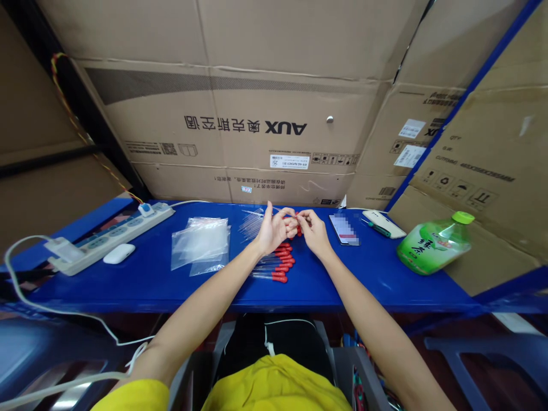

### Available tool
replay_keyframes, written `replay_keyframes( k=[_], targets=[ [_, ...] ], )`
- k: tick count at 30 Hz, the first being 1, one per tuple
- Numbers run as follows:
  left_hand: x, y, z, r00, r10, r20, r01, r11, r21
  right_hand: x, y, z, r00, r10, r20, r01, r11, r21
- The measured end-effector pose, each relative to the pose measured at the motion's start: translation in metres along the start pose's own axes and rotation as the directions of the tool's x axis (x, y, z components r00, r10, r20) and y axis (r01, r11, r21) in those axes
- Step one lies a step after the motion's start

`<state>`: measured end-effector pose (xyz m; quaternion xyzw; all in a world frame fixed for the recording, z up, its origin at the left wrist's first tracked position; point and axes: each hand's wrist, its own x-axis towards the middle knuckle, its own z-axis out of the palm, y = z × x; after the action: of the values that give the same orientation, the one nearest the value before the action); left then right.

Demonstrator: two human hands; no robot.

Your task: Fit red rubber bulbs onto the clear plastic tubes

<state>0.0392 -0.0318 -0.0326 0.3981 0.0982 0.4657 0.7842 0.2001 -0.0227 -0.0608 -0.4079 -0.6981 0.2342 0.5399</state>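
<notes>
Over a blue table (363, 279) backed by cardboard (257, 97), the right hand (313, 229) pinched a red-bulbed dropper (297, 215), the left hand (274, 231) curled alongside, its grip unclear.

Passage runs between the white case (119, 253) and plastic bags (201, 242); droppers (281, 268) obstruct the middle, cardboard (240, 148) the back.

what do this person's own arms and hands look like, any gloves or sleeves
Both the left hand and right hand are bare, with no gloves. The forearms are uncovered, and no watch or bracelet shows at either wrist. A plain yellow sleeve shows on the left upper arm, matching the yellow top; the right sleeve is out of view.
</notes>
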Motion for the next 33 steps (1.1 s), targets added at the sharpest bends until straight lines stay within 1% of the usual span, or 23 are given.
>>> replay_keyframes(
  k=[3, 5, 7, 9, 11, 13, 15, 18, 26, 30, 33],
  targets=[
    [0.000, 0.002, 0.000, 0.999, 0.029, -0.039, -0.032, 0.997, -0.068, 0.000, -0.002, -0.001, 1.000, -0.007, 0.003, 0.007, 0.998, -0.059],
    [0.001, 0.004, -0.001, 0.997, 0.042, -0.071, -0.048, 0.995, -0.085, 0.000, -0.003, -0.003, 1.000, 0.001, -0.014, -0.004, 0.982, -0.188],
    [0.001, 0.006, -0.002, 0.994, 0.064, -0.094, -0.072, 0.994, -0.084, -0.001, -0.004, -0.006, 0.999, 0.025, -0.035, -0.036, 0.929, -0.367],
    [0.000, 0.010, -0.004, 0.989, 0.101, -0.105, -0.109, 0.991, -0.077, -0.003, -0.004, -0.007, 0.997, 0.063, -0.045, -0.077, 0.849, -0.523],
    [0.000, 0.012, -0.004, 0.986, 0.132, -0.104, -0.141, 0.987, -0.078, -0.005, -0.003, -0.005, 0.993, 0.115, -0.040, -0.115, 0.776, -0.620],
    [-0.001, 0.013, -0.005, 0.986, 0.142, -0.093, -0.150, 0.985, -0.087, -0.006, -0.002, -0.002, 0.987, 0.159, -0.036, -0.142, 0.724, -0.675],
    [-0.001, 0.013, -0.006, 0.986, 0.141, -0.087, -0.149, 0.983, -0.105, -0.007, -0.002, 0.002, 0.984, 0.176, -0.040, -0.152, 0.691, -0.707],
    [-0.001, 0.013, -0.007, 0.985, 0.148, -0.092, -0.159, 0.977, -0.138, -0.008, -0.002, 0.006, 0.986, 0.161, -0.051, -0.147, 0.667, -0.730],
    [-0.001, 0.014, -0.007, 0.981, 0.161, -0.108, -0.179, 0.968, -0.179, -0.007, -0.003, 0.009, 0.983, 0.177, -0.052, -0.158, 0.667, -0.728],
    [-0.002, 0.015, -0.006, 0.980, 0.172, -0.103, -0.188, 0.965, -0.180, -0.006, -0.003, 0.010, 0.987, 0.140, -0.075, -0.153, 0.703, -0.695],
    [-0.002, 0.016, -0.008, 0.977, 0.185, -0.107, -0.203, 0.960, -0.193, -0.005, -0.003, 0.008, 0.996, 0.051, -0.079, -0.089, 0.783, -0.616]
  ],
)
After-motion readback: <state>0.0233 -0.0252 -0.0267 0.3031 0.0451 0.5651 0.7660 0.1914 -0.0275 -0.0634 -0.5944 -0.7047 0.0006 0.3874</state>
